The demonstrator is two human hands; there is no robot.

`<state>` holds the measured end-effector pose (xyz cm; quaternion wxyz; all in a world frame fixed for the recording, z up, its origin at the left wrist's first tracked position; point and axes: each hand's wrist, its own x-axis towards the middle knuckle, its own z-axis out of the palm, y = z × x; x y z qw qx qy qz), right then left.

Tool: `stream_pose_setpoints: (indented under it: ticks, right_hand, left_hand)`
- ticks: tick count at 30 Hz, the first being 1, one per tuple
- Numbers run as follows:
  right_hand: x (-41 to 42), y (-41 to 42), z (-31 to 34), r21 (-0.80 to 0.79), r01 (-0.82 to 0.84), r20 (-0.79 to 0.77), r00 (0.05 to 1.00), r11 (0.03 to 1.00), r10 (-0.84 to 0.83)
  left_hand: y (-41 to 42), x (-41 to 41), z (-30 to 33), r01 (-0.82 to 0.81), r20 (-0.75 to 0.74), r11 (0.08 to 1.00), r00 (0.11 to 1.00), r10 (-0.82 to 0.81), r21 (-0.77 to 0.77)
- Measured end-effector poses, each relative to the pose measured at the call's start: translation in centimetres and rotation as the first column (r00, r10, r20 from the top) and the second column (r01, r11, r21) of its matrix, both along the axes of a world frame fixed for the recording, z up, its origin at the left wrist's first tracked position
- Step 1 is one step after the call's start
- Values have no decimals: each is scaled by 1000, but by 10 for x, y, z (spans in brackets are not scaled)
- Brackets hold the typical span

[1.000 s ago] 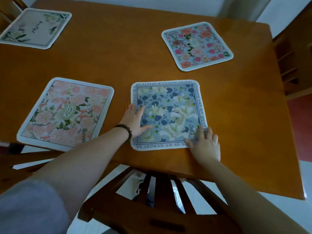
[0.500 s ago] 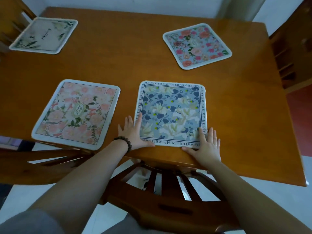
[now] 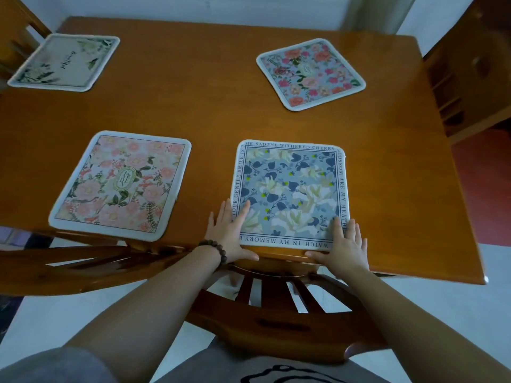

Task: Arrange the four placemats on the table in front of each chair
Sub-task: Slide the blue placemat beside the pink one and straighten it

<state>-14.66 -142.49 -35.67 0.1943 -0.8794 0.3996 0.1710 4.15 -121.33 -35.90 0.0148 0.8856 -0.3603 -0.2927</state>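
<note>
Four placemats lie flat on the wooden table. A blue floral placemat with a text border sits at the near edge, squarely above a chair back. My left hand lies flat with fingers apart on its near left corner. My right hand lies flat on its near right corner. A pink floral placemat is at the near left. Far right, a rose-patterned placemat is turned at an angle. At the far left lies a cream placemat.
A wooden chair back stands right below the table's near edge, against my body. Another chair is at the near left, and part of a third chair at the far left. A wooden cabinet stands on the right.
Both hands have slid the blue placemat toward the near edge and straightened it. The view has shifted so the table sits more squarely ahead.
</note>
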Motion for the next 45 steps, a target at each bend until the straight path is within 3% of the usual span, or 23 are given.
stream_pose_setpoints:
  ticks: [4, 8, 18, 24, 37, 45]
  right_hand:
    - [1, -14, 6, 22, 58, 76, 995, 998, -59]
    - [-1, -8, 3, 62, 9, 60, 998, 998, -13]
    - [-18, 11, 10, -65, 27, 56, 998, 998, -23]
    - [-20, -1, 11, -4, 62, -82, 995, 998, -62]
    - [-24, 6, 3, -22, 93, -8, 996, 995, -93]
    - [-21, 8, 5, -41, 96, -29, 995, 995, -97]
  left_hand:
    - [5, -2, -1, -114, 73, 993, 991, 114, 0]
    - [5, 0, -2, -108, 86, 989, 991, 100, 101]
    - [10, -8, -2, -155, 110, 987, 983, 150, 36]
    - [13, -7, -3, -146, 104, 986, 985, 137, 83]
    - [17, -9, -9, -186, 103, 982, 977, 187, -17]
    - [12, -12, -1, -142, 172, 983, 978, 122, 112]
